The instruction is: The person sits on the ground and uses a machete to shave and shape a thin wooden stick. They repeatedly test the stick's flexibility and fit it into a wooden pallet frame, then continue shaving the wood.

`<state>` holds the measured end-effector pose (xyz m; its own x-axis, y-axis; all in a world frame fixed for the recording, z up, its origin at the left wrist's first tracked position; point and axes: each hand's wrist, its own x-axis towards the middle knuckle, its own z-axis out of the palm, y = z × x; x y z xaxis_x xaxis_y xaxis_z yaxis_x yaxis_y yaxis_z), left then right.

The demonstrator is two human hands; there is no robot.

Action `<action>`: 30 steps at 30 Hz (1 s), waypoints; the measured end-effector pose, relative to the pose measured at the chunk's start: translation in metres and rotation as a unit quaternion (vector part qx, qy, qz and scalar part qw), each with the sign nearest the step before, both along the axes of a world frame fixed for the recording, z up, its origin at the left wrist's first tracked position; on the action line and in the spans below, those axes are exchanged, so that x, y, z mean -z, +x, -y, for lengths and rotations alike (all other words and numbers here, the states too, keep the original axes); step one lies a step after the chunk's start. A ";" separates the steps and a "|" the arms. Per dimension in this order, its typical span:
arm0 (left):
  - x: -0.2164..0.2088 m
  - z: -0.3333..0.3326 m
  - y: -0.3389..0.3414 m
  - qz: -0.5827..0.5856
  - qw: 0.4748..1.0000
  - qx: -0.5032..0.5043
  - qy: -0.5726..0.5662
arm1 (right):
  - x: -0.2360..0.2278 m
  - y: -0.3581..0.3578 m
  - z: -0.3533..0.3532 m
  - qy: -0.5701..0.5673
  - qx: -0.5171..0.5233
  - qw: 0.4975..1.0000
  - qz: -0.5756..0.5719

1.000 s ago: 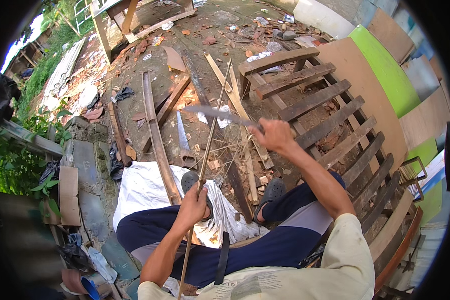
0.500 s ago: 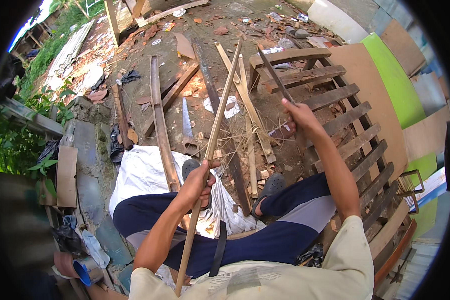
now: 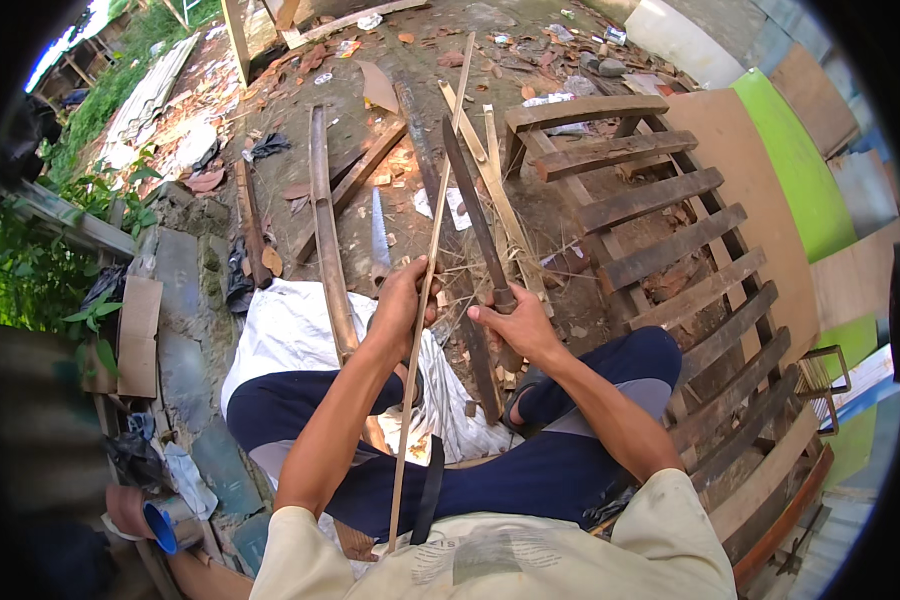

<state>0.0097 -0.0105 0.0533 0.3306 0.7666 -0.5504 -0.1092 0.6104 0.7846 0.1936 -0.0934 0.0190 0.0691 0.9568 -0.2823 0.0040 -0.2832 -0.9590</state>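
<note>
So my shirt [image 3: 490,560] is right up close, with the stick's [image 3: 407,410] near end by the hem; can't tell if it's actually touching. My legs [image 3: 300,400] are bent out either side, I guess to give the stick room down the middle.

Left hand [image 3: 402,305] is wrapped round the stick about halfway along, probably since that's where it balances, and its far end points up and away. Right hand [image 3: 520,328] has a fist round the knife's [image 3: 477,215] near end, blade aimed away from me, which looks like the safer way to have it. Tip's right by the stick; can't tell if they touch.

White sheet [image 3: 275,345] is under my left leg, maybe against the dirt. A trough [image 3: 324,205] lies over its far edge. Past that edge, on the ground [image 3: 360,120], the saw [image 3: 380,225] has its handle facing me, handy for grabbing I'd say. Slatted rack [image 3: 655,207] takes up the right side, green board [image 3: 795,170] out beyond its right edge.
</note>
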 end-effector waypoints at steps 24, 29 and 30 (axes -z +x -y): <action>0.006 0.024 0.021 0.032 0.981 0.181 -0.066 | -0.007 0.029 -0.048 0.074 0.147 0.974 -0.154; -0.005 0.059 -0.012 -0.067 0.948 0.311 0.027 | -0.013 0.045 -0.057 0.089 0.231 0.956 -0.157; -0.003 0.067 -0.017 -0.067 0.950 0.302 0.042 | -0.013 0.048 -0.058 0.085 0.233 0.956 -0.158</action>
<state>-0.0074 -0.0772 0.0566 0.6559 0.5014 -0.5642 0.3453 0.4653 0.8150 0.2417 -0.0349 0.0316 0.4368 0.8766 -0.2019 -0.3814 -0.0228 -0.9241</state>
